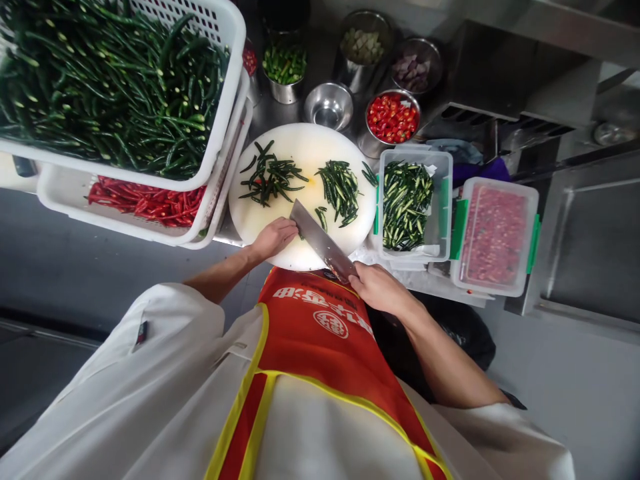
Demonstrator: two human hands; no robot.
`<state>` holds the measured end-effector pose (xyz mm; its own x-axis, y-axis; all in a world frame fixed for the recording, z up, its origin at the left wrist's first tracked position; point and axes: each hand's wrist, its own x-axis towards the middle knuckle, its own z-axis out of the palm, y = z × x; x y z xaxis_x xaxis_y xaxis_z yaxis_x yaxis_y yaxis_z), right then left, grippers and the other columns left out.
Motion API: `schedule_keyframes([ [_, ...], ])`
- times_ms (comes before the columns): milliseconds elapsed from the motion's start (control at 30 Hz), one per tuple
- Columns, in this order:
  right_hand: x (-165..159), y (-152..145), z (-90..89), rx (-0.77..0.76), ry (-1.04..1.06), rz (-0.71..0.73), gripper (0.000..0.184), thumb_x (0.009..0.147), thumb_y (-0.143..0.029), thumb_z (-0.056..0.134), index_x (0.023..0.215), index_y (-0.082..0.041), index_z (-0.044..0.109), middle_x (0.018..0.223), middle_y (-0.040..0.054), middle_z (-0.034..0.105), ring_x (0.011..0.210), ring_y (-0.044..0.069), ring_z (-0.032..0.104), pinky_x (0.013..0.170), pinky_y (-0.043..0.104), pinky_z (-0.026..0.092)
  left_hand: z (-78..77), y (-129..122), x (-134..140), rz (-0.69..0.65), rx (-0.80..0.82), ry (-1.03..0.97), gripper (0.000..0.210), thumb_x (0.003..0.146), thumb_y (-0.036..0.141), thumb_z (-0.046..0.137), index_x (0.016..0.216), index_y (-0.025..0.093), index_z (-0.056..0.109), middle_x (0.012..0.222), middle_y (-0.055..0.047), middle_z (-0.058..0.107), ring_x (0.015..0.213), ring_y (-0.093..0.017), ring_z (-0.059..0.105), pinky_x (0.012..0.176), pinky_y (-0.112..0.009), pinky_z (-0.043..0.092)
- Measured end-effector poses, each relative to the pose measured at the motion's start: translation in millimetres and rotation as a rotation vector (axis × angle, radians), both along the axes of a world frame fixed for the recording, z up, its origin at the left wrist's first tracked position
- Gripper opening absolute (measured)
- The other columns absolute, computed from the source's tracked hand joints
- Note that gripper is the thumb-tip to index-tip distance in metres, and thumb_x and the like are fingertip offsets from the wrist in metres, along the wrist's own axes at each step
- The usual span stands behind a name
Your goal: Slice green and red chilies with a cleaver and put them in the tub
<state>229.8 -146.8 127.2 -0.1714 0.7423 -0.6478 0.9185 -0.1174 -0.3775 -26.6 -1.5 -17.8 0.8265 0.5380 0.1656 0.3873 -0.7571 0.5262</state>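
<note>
Fingers of our left hand (pixel 274 239) are bent, tips down on the near part of a round white cutting board (pixel 295 141), just beside the far end of a cleaver (pixel 323 245). Our right hand (pixel 376 287) is closed around the cleaver's handle at the board's near right edge. From that grip the blade's long axis slants forward and left, ending by our left fingertips. A scrap of green chilli (pixel 301 237) shows between those fingertips and the blade, nearer our left hand than our right. Past the left fingers, ahead and slightly left, lies a loose pile of green chillies (pixel 273 179); across the blade, ahead and right, lies a neater pile of green strips (pixel 340 190).

Farther right stands a clear box (pixel 449 200) of similar strips; to the left, a white crate (pixel 220 143) of whole green chillies is cut off by the frame.

We cannot tell whether our left fingers pinch anything, since their undersides are hidden. Our right palm covers the handle.
</note>
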Motion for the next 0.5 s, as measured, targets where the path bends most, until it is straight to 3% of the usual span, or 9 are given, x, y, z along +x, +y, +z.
schedule_keyframes([
  [133, -22.5, 13.7, -24.0, 0.051, -0.033, -0.044, 0.026, 0.1, -0.028, 0.037, 0.103, -0.014, 0.059, 0.094, 0.0139, 0.072, 0.088, 0.023, 0.067, 0.073, 0.029, 0.038, -0.6, -2.0, -1.6, -0.007, 0.01, -0.007, 0.029, 0.1, 0.028, 0.043, 0.099, 0.017, 0.07, 0.107, -0.01, 0.067, 0.1, -0.018, 0.06, 0.091, -0.033, 0.052],
  [267, -20.5, 12.8, -34.1, 0.086, -0.041, -0.087, 0.026, 0.1, -0.03, 0.038, 0.102, -0.015, 0.06, 0.096, 0.0132, 0.073, 0.092, 0.023, 0.066, 0.076, 0.028, 0.038, 11.8, 9.9, -1.0, -0.008, 0.003, 0.023, 0.03, 0.1, 0.028, 0.042, 0.097, 0.017, 0.07, 0.104, -0.01, 0.067, 0.098, -0.019, 0.059, 0.09, -0.034, 0.051],
  [433, -0.2, -12.1, -22.7, 0.079, -0.01, -0.125, 0.026, 0.1, -0.03, 0.038, 0.103, -0.016, 0.059, 0.096, 0.011, 0.073, 0.092, 0.022, 0.067, 0.075, 0.027, 0.038, 33.8, 58.4, 5.3, 0.312, 0.121, 0.104, 0.029, 0.097, 0.023, 0.041, 0.102, 0.016, 0.068, 0.108, -0.013, 0.063, 0.104, -0.026, 0.053, 0.094, -0.043, 0.044],
  [500, -0.5, -19.3, -19.8, 0.071, 0.053, -0.089, 0.025, 0.099, -0.029, 0.039, 0.106, -0.016, 0.059, 0.097, 0.0098, 0.073, 0.091, 0.021, 0.067, 0.076, 0.027, 0.038, 38.1, 77.5, 8.9, 0.356, 0.133, 0.142, 0.026, 0.094, 0.02, 0.043, 0.1, 0.016, 0.068, 0.107, -0.013, 0.062, 0.108, -0.029, 0.051, 0.096, -0.044, 0.041],
])
